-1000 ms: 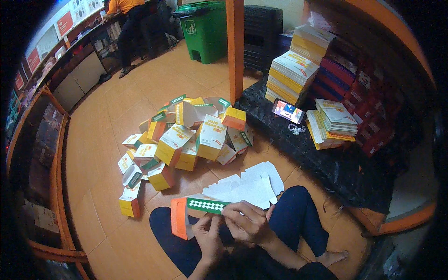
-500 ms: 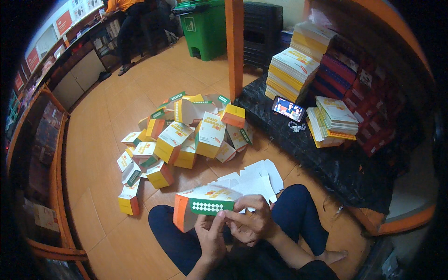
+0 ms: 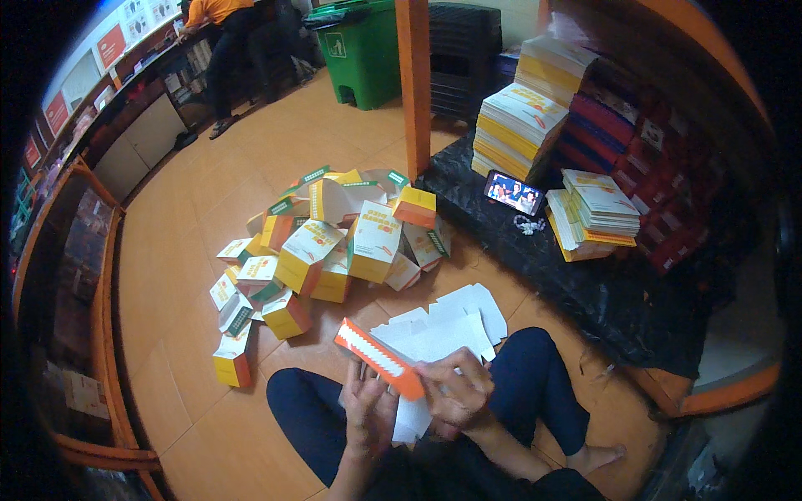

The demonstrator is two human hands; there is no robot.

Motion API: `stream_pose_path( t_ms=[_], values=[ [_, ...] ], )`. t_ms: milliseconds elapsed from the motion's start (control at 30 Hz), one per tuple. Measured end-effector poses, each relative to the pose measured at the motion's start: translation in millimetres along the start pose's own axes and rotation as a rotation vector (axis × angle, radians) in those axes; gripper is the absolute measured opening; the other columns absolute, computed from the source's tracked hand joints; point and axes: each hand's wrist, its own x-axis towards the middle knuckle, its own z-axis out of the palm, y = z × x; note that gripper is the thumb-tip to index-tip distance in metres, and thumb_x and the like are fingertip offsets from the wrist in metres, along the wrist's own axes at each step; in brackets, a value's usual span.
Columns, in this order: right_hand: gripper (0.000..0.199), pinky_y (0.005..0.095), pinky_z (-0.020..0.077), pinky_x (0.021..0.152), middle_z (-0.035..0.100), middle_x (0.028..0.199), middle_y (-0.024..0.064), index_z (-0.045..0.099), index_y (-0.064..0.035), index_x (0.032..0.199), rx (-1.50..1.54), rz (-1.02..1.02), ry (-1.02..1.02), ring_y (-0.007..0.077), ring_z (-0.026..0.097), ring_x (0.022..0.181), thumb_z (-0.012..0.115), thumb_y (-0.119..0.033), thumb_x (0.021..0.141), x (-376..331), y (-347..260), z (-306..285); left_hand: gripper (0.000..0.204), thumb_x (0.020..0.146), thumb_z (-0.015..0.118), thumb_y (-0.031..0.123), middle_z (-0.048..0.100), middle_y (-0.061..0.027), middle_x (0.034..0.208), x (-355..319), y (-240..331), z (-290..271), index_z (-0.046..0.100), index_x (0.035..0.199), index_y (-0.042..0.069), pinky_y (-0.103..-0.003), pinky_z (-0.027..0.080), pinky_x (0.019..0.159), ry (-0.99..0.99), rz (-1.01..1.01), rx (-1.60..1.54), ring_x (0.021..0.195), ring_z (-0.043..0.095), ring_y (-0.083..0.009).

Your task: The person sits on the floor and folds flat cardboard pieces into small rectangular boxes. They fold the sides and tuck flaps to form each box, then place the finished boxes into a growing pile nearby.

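I sit cross-legged on the orange floor. Both hands hold a partly folded cardboard box (image 3: 378, 355) with an orange and white edge, tilted from upper left to lower right above my lap. My left hand (image 3: 368, 413) grips it from below on the left. My right hand (image 3: 455, 392) pinches its lower right end. Just beyond my hands lies a small stack of flat white box blanks (image 3: 447, 321).
A heap of folded yellow, white and orange boxes (image 3: 334, 242) fills the floor ahead. Stacks of flat blanks (image 3: 522, 125) and a lit phone (image 3: 514, 194) sit on a black mat (image 3: 585, 275) at right. A green bin (image 3: 363, 50), an orange post (image 3: 413, 83) and a standing person (image 3: 225, 42) are behind.
The box has turned in my hands: its green and white face is gone from sight, and its orange and white edge now shows, slanting down to the right.
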Motion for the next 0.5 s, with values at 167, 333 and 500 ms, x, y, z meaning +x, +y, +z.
stream_pose_path(
  t_ms=[167, 333, 500],
  values=[
    [0.035, 0.0342, 0.0563, 0.07, 0.065, 0.09, 0.0096, 0.074, -0.0004, 0.11, 0.069, 0.06, -0.07, 0.0236, 0.067, 0.079, 0.074, 0.007, 0.076, 11, -11, 4, 0.046, 0.095, 0.068, 0.01, 0.063, -0.0131, 0.125, -1, 14, 14, 0.052, 0.135, -0.006, -0.032, 0.056, 0.092, 0.177, 0.129, 0.548, 0.108, 0.066, -0.0193],
    [0.031, 0.0331, 0.0566, 0.073, 0.068, 0.092, 0.0078, 0.074, -0.0007, 0.11, 0.008, -0.004, -0.101, 0.0216, 0.068, 0.08, 0.076, 0.002, 0.079, 17, -11, -7, 0.042, 0.087, 0.074, -0.004, 0.065, -0.0119, 0.118, -10, 22, 15, 0.057, 0.126, -0.004, -0.028, 0.057, 0.081, 0.096, 0.172, 0.646, 0.099, 0.067, -0.0185],
    [0.015, 0.0302, 0.055, 0.072, 0.069, 0.084, 0.007, 0.073, 0.0003, 0.093, 0.118, 0.052, -0.013, 0.0203, 0.068, 0.076, 0.078, -0.002, 0.079, 23, -19, -17, 0.026, 0.081, 0.077, -0.01, 0.07, -0.0094, 0.101, -11, 15, 9, 0.069, 0.104, -0.002, -0.028, 0.055, 0.083, 0.071, 0.518, 0.857, 0.094, 0.067, -0.016]
  ],
)
